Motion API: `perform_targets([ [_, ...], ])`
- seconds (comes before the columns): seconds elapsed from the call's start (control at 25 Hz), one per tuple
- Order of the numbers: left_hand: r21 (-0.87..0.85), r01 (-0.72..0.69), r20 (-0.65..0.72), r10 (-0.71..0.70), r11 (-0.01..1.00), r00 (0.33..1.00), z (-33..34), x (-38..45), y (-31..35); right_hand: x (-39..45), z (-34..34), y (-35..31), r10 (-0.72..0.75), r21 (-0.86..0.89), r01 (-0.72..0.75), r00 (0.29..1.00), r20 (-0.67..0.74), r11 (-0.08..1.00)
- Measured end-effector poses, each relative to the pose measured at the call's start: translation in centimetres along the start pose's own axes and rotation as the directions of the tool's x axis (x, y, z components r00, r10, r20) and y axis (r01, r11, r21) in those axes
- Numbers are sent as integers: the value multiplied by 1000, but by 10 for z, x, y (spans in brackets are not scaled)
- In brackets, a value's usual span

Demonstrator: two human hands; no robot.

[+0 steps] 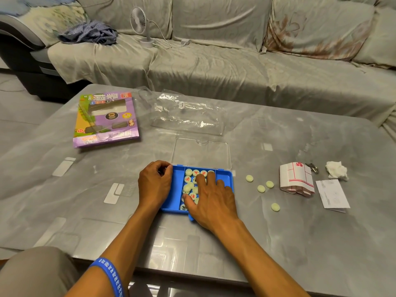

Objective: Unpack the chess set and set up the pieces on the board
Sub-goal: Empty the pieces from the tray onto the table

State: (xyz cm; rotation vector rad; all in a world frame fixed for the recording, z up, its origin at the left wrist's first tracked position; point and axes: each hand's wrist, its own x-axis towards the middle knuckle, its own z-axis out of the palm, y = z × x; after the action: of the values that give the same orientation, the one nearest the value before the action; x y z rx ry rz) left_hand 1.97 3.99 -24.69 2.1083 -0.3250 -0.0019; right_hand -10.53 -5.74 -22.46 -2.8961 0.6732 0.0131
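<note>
A blue plastic case lies open on the table, its clear lid folded back. Pale green round chess pieces with red or dark characters fill its middle compartment. My left hand grips the case's left edge with curled fingers. My right hand lies spread over the pieces, fingers and thumb touching them; whether it holds one I cannot tell. Several loose pieces lie face down to the right of the case. The folded paper board, white with red lines, lies further right.
The purple cardboard box lies at the far left, an empty clear plastic bag behind the case. A white paper slip, a crumpled tissue and a metal clip sit at the right. A sofa with a fan stands behind the table.
</note>
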Motion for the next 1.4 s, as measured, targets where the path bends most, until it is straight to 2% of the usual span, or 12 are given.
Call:
perform_targets([
  [0.28, -8, 0, 10, 0, 1000, 1000, -1, 0, 0, 17, -4, 6, -36, 22, 36, 999, -31, 999],
  [0.6, -12, -8, 14, 8, 1000, 1000, -1, 1, -3, 20, -1, 6, -81, -131, 59, 982, -169, 990],
  [0.76, -15, -5, 18, 5, 1000, 1000, -1, 1, -1, 20, -4, 7, -77, -116, 56, 980, -182, 992],
  [0.92, -11, -9, 13, 9, 1000, 1000, -1, 1, 0, 21, -4, 8, -101, -96, 63, 882, -460, 993],
  [1.0, -10, -16, 12, 16, 1000, 1000, -2, 2, -1, 21, -15, 27, -47, -17, 45, 837, -546, 999],
  [1.08, -8, -17, 11, 17, 1000, 1000, -3, 4, -1, 18, -28, 64, 72, 67, -40, 802, -593, 997],
  [1.16, -5, -15, 14, 15, 1000, 1000, -4, 3, -2, 10, -34, 103, 219, 114, -187, 837, -501, 976],
  [1.28, -2, -12, 21, 12, 1000, 1000, -3, 0, 0, -2, -28, 131, 345, 34, -350, 895, -281, 936],
  [1.36, -7, -11, 24, 11, 1000, 1000, -1, -1, 4, -6, -30, 126, 342, 56, -341, 891, -299, 938],
  [1.4, -8, -10, 23, 10, 1000, 1000, 0, -1, 5, -8, -33, 117, 297, 107, -278, 894, -336, 955],
])
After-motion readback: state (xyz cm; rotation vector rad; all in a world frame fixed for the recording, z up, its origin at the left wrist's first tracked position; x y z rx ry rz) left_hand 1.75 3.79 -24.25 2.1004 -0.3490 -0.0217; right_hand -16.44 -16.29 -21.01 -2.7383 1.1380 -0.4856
